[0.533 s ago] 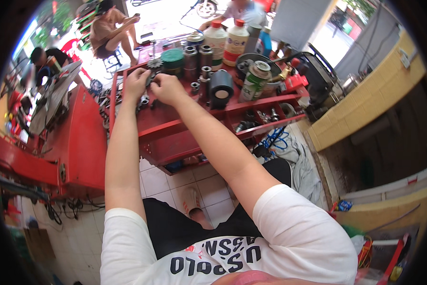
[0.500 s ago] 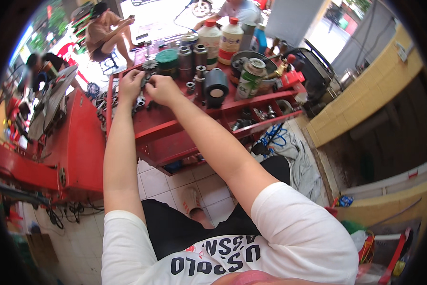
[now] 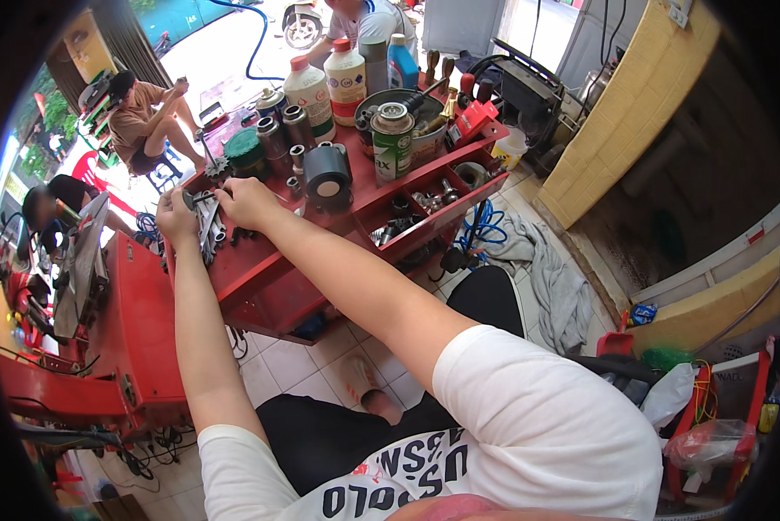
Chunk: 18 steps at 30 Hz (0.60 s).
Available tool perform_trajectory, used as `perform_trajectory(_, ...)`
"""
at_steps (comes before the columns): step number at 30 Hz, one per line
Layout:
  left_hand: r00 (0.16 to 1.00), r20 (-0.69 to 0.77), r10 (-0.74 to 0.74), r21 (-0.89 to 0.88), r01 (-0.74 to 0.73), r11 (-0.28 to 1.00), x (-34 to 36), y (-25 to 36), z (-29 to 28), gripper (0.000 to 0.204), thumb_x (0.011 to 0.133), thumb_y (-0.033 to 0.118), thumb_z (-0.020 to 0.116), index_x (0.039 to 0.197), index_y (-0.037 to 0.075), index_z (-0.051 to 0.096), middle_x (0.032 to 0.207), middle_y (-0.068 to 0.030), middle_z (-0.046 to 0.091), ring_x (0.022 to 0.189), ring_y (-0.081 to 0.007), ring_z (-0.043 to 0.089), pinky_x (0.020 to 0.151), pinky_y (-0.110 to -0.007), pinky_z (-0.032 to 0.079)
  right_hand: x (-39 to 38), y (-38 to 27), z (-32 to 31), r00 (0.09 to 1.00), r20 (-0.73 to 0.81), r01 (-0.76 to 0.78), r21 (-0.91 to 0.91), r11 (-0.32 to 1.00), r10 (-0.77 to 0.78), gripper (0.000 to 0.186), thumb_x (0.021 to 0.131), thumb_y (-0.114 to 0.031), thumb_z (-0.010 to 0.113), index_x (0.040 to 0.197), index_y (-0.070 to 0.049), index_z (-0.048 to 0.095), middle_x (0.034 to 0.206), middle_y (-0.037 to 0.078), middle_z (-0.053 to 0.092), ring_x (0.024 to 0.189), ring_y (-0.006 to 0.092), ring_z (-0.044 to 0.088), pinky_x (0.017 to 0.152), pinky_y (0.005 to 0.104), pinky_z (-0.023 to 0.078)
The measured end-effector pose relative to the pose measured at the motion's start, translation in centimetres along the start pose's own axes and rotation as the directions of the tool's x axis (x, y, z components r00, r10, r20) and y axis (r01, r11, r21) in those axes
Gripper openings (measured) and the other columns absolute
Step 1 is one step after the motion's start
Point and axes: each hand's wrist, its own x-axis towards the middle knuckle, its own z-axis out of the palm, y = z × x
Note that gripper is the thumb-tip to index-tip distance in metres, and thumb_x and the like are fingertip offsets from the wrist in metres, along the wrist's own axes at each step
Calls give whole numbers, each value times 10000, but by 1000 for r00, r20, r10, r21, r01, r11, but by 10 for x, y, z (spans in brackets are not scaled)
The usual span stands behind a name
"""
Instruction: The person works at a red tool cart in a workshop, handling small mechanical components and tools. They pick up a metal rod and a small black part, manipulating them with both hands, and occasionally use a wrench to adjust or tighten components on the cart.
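My left hand (image 3: 179,217) is closed on a small dark tool (image 3: 203,197) at the left part of the red tool cart (image 3: 268,278). My right hand (image 3: 248,203) is closed at the other end of that tool, its fingertips pinched on it. Metal spanners (image 3: 212,233) lie just under and between my hands. A toothed metal gear (image 3: 216,167), a green tub (image 3: 246,154), metal sleeves (image 3: 273,143) and a black cylinder (image 3: 327,174) stand beyond and to the right of my hands. The tool's exact shape is partly hidden by my fingers.
Bottles (image 3: 346,78), a spray can (image 3: 393,148) and a drawer of parts (image 3: 416,208) crowd the cart. A seated person (image 3: 147,122), another behind the bottles (image 3: 355,26) and a third at left (image 3: 42,213) are nearby. Blue hose (image 3: 485,226) and grey cloth (image 3: 542,286) lie at right.
The view has turned, so the cart sits differently in the picture. My hands are lower and further left, slightly farther apart, with more of the dark tool showing between them.
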Motion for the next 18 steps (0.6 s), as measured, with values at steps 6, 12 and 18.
perform_trajectory(6,1000,-14,-23,-38,23,999,-4,5,7,225,987,199,697,1000,-21,740,854,-25,717,754,-86,637,701,-238,499,4,10,2,999,-18,47,22,999,-47,373,1041,-343,586,964,-12,738,933,274,732,923,471,712,834,548,557)
perform_trajectory(12,992,77,-103,280,77,957,8,-3,62,387,977,372,655,997,11,792,927,-111,779,878,-230,695,852,-398,539,27,71,-14,957,27,276,-395,876,-290,361,1070,-320,512,1040,-62,762,1047,185,756,957,398,738,838,513,592)
perform_trajectory(18,952,46,-301,-103,305,947,11,-3,-10,249,1019,273,653,868,75,672,749,-9,635,601,-126,581,536,-260,456,-4,1,3,988,135,-53,-170,984,77,414,1084,-381,493,1130,-74,769,1079,200,771,1069,397,734,923,523,580)
